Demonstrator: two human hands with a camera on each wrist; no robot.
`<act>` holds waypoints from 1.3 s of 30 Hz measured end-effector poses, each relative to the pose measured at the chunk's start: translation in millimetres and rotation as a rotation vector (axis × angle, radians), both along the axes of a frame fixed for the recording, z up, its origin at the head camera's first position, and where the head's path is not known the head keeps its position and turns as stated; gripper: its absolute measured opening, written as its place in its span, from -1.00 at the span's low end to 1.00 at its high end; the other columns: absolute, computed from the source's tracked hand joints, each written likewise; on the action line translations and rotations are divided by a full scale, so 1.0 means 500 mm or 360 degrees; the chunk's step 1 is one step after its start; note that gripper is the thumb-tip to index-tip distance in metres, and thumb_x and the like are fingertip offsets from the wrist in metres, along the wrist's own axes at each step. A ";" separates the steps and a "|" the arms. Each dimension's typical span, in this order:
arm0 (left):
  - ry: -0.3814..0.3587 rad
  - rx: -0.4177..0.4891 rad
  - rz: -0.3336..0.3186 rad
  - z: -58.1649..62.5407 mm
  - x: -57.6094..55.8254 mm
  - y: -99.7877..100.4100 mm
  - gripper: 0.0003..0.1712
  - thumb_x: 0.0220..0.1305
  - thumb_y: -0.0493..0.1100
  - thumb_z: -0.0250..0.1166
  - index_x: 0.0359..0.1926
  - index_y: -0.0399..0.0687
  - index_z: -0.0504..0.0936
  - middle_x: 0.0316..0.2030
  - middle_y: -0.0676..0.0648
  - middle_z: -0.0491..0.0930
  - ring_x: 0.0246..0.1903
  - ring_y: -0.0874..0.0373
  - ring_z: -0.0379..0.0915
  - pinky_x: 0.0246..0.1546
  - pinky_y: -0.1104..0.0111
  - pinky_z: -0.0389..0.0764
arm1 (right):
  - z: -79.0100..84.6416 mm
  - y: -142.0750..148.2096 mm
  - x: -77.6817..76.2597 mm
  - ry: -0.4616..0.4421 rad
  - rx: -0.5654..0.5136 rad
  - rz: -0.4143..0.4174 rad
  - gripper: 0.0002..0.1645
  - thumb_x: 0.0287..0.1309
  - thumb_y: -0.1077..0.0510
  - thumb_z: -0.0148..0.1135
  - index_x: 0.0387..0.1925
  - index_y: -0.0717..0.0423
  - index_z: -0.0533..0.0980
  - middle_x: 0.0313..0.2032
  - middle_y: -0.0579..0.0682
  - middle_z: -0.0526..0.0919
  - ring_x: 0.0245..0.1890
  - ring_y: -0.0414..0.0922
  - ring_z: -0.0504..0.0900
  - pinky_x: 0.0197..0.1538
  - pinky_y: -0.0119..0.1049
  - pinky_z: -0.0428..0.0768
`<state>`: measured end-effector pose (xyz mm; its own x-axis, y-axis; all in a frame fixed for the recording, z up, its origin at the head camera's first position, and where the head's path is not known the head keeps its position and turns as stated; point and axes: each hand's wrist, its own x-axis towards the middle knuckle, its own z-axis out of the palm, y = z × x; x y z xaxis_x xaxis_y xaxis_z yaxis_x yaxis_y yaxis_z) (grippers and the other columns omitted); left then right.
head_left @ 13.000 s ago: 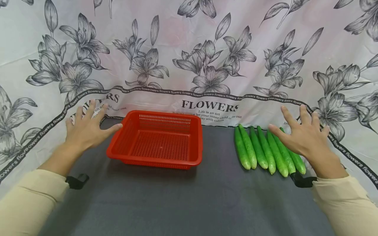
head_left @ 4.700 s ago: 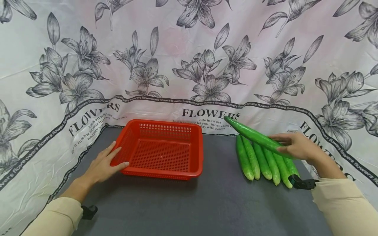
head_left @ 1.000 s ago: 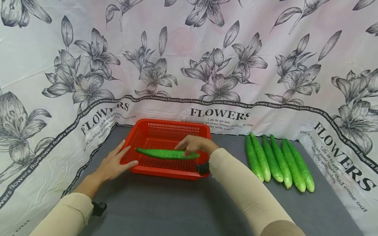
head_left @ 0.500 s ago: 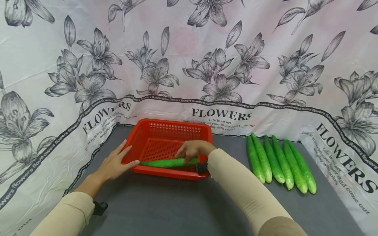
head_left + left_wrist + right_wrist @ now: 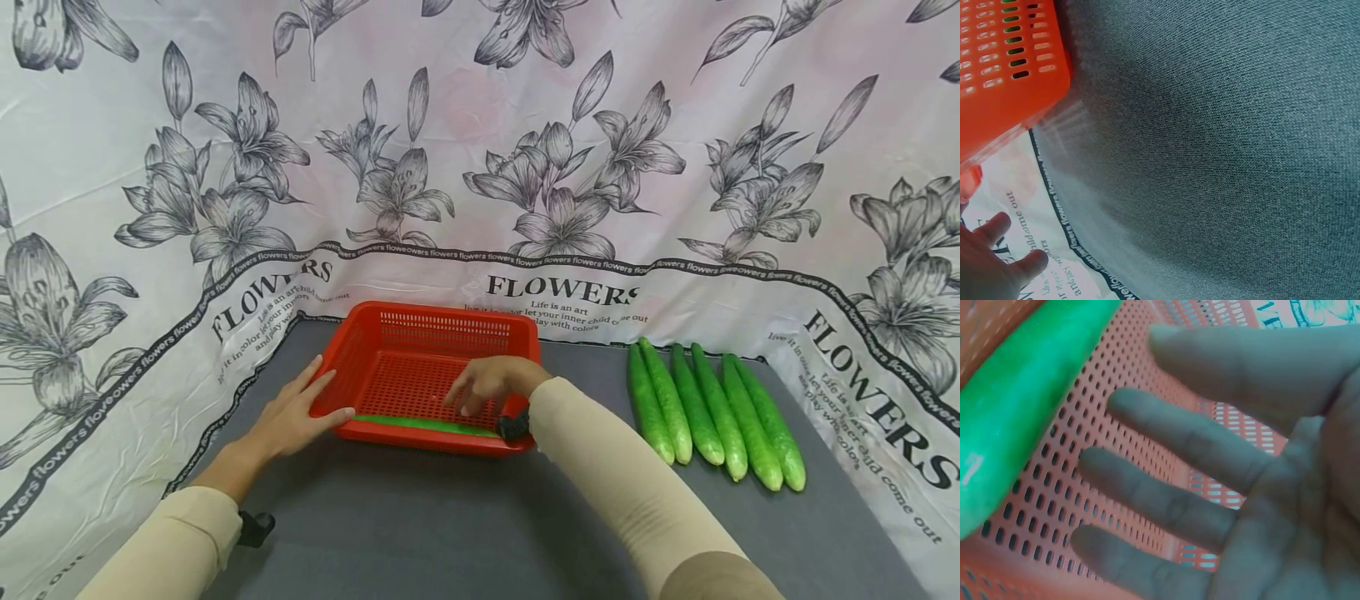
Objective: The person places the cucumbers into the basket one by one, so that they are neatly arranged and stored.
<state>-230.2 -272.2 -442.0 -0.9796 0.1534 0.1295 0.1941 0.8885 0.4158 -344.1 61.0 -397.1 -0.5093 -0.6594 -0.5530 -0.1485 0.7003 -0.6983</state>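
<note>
Long green cucumber (image 5: 425, 425) lies in the red perforated plastic basket (image 5: 442, 331), near the table's (image 5: 450, 517) back edge; right hand (image 5: 491, 387) loose, empty; left hand (image 5: 288, 417) spread alongside. Black wrist mount (image 5: 513, 427) could catch, dragging everything!

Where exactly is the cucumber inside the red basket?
In the head view, the cucumber lies along the near wall of the red basket, with the right hand just beyond it, not touching.
</note>
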 end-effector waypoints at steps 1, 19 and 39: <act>0.0000 0.0001 0.0000 0.001 0.000 0.000 -0.01 0.21 0.39 0.14 0.42 -0.19 0.23 0.47 -0.22 -0.07 0.25 -0.38 0.07 0.03 -0.33 0.24 | 0.002 0.001 0.000 0.0002 -0.0006 -0.0001 -0.53 0.16 0.30 0.29 0.13 0.04 0.58 0.00 0.02 0.64 -0.05 -0.05 0.61 0.02 0.14 0.50; -0.0051 0.0034 0.0001 0.004 0.001 0.001 0.00 0.22 0.40 0.12 0.45 -0.18 0.18 0.48 -0.21 -0.13 0.28 -0.36 0.02 0.04 -0.34 0.22 | 0.099 0.061 0.010 0.0092 -0.0198 -0.0074 -0.60 0.17 0.14 0.33 0.08 -0.07 0.61 -0.03 -0.09 0.65 -0.04 -0.06 0.61 0.01 0.14 0.50; -0.0024 0.0048 -0.0010 0.002 0.006 0.006 -0.01 0.22 0.39 0.12 0.43 -0.18 0.21 0.48 -0.21 -0.12 0.27 -0.38 0.04 0.04 -0.34 0.22 | 0.231 0.177 0.091 0.0507 -0.0481 -0.0300 -0.45 0.22 0.07 0.31 0.24 -0.02 0.48 0.15 0.03 0.54 0.06 -0.02 0.55 0.00 -0.03 0.55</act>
<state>-227.4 -268.9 -440.9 -0.9805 0.1558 0.1195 0.1932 0.8743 0.4453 -298.4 149.3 -281.7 -0.7485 -0.6465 -0.1476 -0.2781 0.5081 -0.8152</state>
